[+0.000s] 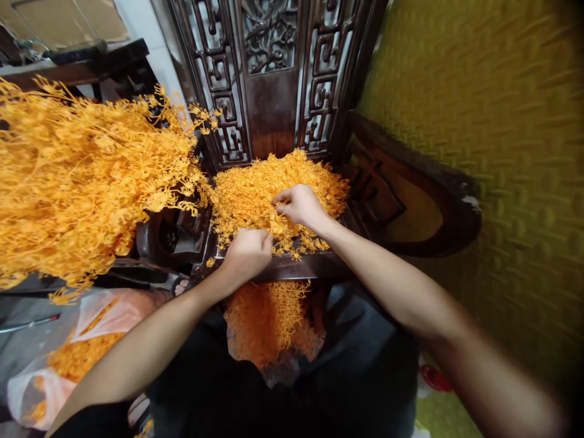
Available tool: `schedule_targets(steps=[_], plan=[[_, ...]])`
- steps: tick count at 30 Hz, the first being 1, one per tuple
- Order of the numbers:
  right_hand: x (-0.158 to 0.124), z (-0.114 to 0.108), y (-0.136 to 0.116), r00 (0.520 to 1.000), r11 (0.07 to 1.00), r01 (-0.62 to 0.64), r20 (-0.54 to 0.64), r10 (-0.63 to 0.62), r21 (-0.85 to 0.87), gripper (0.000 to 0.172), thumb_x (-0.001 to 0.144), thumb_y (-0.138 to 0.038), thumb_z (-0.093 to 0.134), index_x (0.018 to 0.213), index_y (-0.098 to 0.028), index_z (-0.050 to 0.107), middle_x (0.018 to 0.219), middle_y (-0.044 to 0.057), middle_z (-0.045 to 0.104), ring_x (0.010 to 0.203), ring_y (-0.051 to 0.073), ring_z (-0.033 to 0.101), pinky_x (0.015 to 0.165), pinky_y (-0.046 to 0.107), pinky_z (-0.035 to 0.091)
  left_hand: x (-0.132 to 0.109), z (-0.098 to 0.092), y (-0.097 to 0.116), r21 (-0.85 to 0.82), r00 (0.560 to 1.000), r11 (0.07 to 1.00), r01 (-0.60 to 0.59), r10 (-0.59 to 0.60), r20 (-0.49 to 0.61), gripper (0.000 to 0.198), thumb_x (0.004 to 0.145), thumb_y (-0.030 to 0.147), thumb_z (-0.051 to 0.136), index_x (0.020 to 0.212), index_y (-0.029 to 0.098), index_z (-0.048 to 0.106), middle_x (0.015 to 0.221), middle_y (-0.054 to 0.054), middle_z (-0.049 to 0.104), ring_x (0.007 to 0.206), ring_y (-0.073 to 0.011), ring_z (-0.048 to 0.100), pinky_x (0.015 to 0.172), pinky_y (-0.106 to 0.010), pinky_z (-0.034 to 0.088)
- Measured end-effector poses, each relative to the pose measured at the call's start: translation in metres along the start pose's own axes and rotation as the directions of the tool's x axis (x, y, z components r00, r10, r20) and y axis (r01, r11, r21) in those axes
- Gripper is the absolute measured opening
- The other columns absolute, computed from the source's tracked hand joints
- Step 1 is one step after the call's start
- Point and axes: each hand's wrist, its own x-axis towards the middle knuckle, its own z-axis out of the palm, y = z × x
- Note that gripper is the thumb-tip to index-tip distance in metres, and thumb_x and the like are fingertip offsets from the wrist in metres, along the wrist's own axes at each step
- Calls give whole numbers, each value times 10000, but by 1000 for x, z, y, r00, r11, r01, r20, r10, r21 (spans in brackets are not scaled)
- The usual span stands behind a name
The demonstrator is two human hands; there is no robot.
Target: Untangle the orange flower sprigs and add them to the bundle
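A heap of small orange plastic sprigs [255,188] covers the seat of a dark carved wooden chair [274,91]. My left hand [246,252] is curled at the heap's near edge, its fingers closed on some sprigs. My right hand [298,204] rests on the middle of the heap and pinches a sprig between thumb and fingers. Below the seat edge, a clear plastic bag [269,331] with more orange sprigs hangs between my knees.
A large bundle of orange branched stems [77,182] lies to the left across the chair's arm. A pink-white plastic bag [68,359] with orange pieces sits at the lower left. A yellow textured wall [493,121] fills the right side.
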Motion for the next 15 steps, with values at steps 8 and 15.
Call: schedule_targets(steps=[8, 15], plan=[[16, 4, 5, 996, 1000, -12, -93, 14, 29, 329, 765, -67, 656, 1032, -129, 837, 832, 84, 789, 777, 198, 713, 814, 311, 560, 14, -8, 0, 25, 997, 997, 75, -74, -24, 358, 940, 246, 485, 619, 173, 627, 553, -28, 515, 560, -154, 417, 632, -333, 270], [21, 1, 20, 980, 996, 50, -196, -34, 77, 321, 707, -1, 565, 867, -147, 803, 852, 71, 765, 906, 227, 713, 956, 377, 549, 6, -17, 7, -47, 997, 996, 80, -78, 24, 333, 899, 237, 519, 579, 179, 590, 526, -7, 463, 544, -138, 376, 602, -326, 256]])
